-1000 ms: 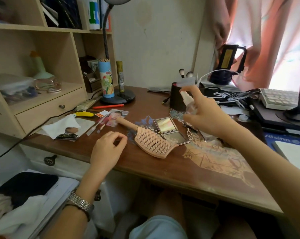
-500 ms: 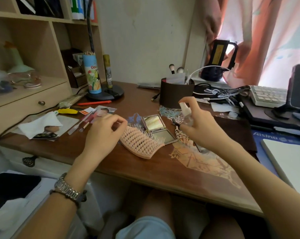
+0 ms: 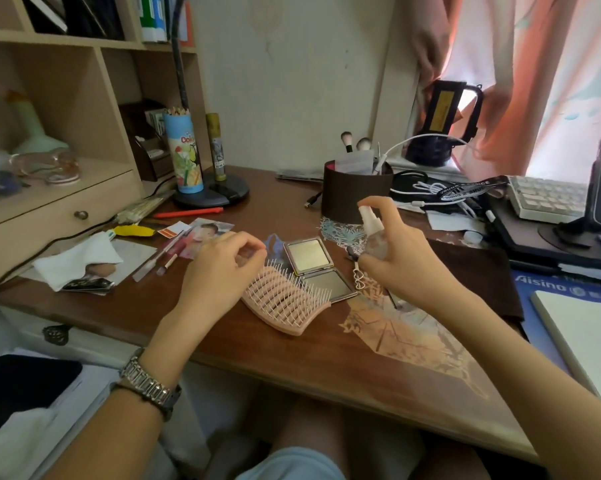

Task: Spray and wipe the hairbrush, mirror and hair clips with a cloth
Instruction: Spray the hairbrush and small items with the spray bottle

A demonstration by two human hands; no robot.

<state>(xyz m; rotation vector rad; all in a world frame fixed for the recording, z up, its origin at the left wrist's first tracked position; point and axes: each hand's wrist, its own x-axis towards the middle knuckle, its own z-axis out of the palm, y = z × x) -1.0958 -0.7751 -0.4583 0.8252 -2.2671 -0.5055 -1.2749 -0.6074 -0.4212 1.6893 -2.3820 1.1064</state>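
Right hand (image 3: 401, 258) wrapped around a small clear spray bottle (image 3: 373, 235), forefinger crooked over its white nozzle, held just above the desk beside the open compact mirror (image 3: 314, 266). Nearly the same pose as 0.5 s ago; 1 s ago raised higher, up against the brown brush holder (image 3: 354, 195), now lowered toward the mirror and the hair clips (image 3: 358, 275).

Left hand (image 3: 223, 268) hovering with fingers loosely curled, thumb and forefinger close together, gripping nothing visible, over the handle end of the pink hairbrush (image 3: 285, 301). 1 s ago well short of the brush at the desk's near edge; since then brought forward, so handle now hidden behind it. Metal watch (image 3: 150, 384) on that wrist.

Head view only: hairbrush lying bristles-up on the wooden desk (image 3: 223, 341), its head touching the mirror's lower half. Mirror open flat, 2 panes showing. Hair clips just right of the mirror, partly hidden under the right hand. White cloth (image 3: 81, 258) folded at the left of the desk, well apart from both hands, untouched across all 3 frames. Colour pencil tube (image 3: 185, 154) on the lamp base at the back.
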